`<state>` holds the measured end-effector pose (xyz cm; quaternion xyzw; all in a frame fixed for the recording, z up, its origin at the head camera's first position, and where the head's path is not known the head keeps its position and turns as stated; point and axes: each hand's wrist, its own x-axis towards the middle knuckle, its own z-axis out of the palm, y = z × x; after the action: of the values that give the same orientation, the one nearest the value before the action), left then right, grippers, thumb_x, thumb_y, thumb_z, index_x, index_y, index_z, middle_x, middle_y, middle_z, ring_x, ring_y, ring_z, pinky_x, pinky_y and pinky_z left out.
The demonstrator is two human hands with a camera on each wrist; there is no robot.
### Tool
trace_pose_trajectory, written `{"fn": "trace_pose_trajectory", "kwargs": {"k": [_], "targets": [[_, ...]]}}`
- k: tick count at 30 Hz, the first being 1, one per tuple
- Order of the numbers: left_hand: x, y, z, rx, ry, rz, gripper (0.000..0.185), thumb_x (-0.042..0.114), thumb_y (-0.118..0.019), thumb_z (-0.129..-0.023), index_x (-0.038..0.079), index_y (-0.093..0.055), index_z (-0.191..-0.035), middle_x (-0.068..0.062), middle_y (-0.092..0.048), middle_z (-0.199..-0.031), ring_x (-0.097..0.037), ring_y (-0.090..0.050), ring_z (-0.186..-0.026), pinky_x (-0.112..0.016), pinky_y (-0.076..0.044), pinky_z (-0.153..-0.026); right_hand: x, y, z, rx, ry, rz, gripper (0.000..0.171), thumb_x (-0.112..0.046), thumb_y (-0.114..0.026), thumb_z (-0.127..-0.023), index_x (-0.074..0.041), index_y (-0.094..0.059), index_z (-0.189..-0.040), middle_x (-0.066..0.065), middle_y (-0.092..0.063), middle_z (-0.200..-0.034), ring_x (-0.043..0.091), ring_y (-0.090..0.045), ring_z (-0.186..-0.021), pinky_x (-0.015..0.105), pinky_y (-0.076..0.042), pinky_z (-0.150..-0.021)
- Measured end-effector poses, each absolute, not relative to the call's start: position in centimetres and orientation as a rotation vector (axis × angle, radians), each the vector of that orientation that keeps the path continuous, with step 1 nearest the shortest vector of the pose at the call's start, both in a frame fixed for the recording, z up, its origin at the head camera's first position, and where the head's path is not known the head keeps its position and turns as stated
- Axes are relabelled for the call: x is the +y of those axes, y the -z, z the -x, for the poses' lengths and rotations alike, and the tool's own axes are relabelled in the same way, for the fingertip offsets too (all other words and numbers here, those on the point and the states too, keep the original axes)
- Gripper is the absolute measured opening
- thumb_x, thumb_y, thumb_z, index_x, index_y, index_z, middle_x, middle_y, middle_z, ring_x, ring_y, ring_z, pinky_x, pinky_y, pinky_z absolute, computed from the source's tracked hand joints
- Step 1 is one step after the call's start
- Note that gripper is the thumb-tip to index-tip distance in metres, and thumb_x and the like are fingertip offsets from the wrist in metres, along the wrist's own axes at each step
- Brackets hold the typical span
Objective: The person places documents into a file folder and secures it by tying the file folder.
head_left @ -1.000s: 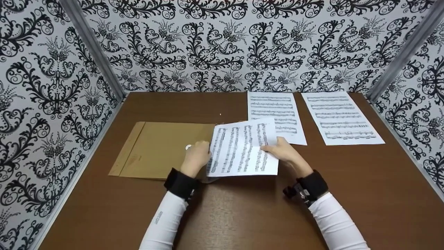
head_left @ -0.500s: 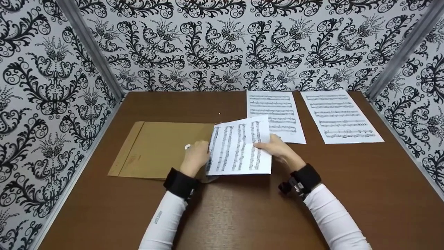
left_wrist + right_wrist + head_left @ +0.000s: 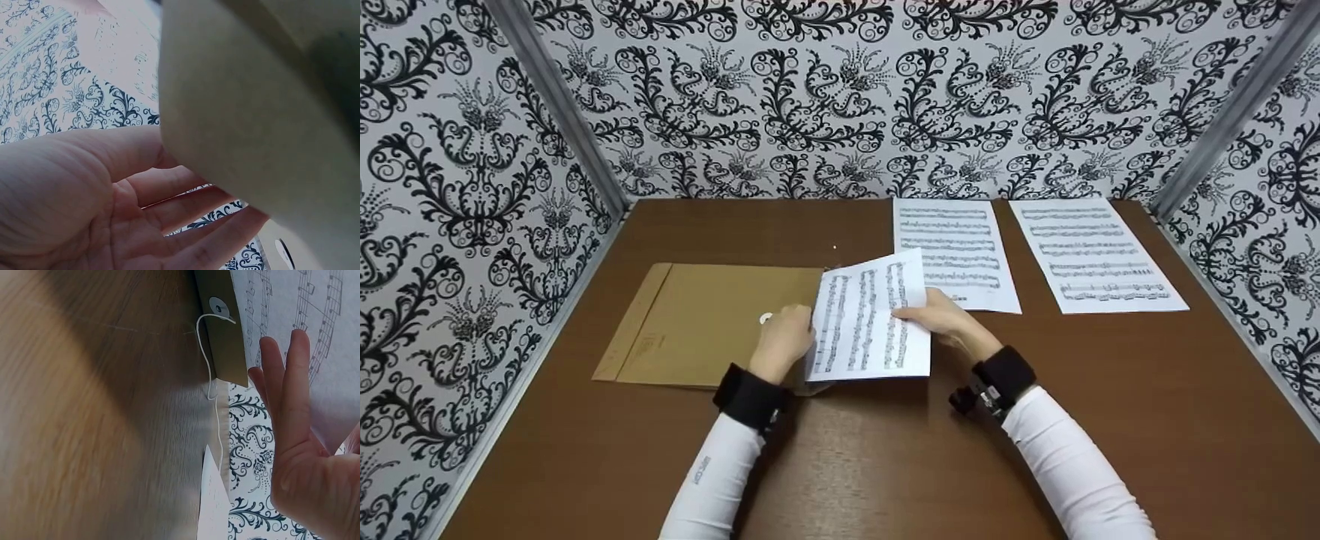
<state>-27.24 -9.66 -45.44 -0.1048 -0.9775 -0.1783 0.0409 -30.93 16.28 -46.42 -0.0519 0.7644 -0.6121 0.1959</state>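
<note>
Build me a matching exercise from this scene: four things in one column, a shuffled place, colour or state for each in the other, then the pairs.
Things
1. Envelope
2. Held paper
3. String
4. Rightmost sheet

Descriptions
A. Printed with music, flat on the table, touched by neither hand
B. Thin and white, curving near a round disc
C. Brown, gripped by the left hand
D. Printed with music, pinched by the right hand

Pairs: 1-C, 2-D, 3-B, 4-A
</note>
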Motion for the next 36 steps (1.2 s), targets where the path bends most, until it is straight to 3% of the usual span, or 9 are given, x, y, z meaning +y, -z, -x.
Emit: {"fn": "trace_pose_trajectory", "kwargs": {"k": [15,23,36], "targets": [[-9.7,45.5,27.4,-3.006,0.556,0.308,0.013,0.005,-0.063,-0.094,-0.005,-0.07,-0.095,-0.024,-0.074,-0.097,-0.042,-0.072,-0.088,-0.053,-0.058,-0.075,14.6,46.2,31.7,2.103,1.697,0.27,0.046,-0.001,-0.059,-0.097,0.011,-0.051,-0.141,0.035,-0.064,-0.131,0.013,-0.076,-0.079,0.03,-0.064,-0.072],[-9.7,45.4,27.3,-3.003,0.553,0.304,0.013,0.006,-0.063,-0.094,-0.005,-0.07,-0.095,-0.023,-0.074,-0.097,-0.041,-0.073,-0.087,-0.053,-0.058,-0.074,14.2,46.3,32.0,2.194,1.614,0.323,0.043,-0.002,-0.058,-0.097,0.012,-0.054,-0.138,0.036,-0.065,-0.128,0.007,-0.074,-0.076,0.024,-0.063,-0.07],[-9.7,45.2,27.2,-2.988,0.523,0.314,0.011,0.005,-0.066,-0.092,-0.004,-0.071,-0.094,-0.023,-0.075,-0.098,-0.041,-0.073,-0.09,-0.053,-0.058,-0.074,13.5,46.4,32.0,2.196,1.616,0.313,0.044,-0.002,-0.06,-0.096,0.011,-0.054,-0.137,0.034,-0.066,-0.127,0.01,-0.075,-0.077,0.027,-0.064,-0.07]]}}
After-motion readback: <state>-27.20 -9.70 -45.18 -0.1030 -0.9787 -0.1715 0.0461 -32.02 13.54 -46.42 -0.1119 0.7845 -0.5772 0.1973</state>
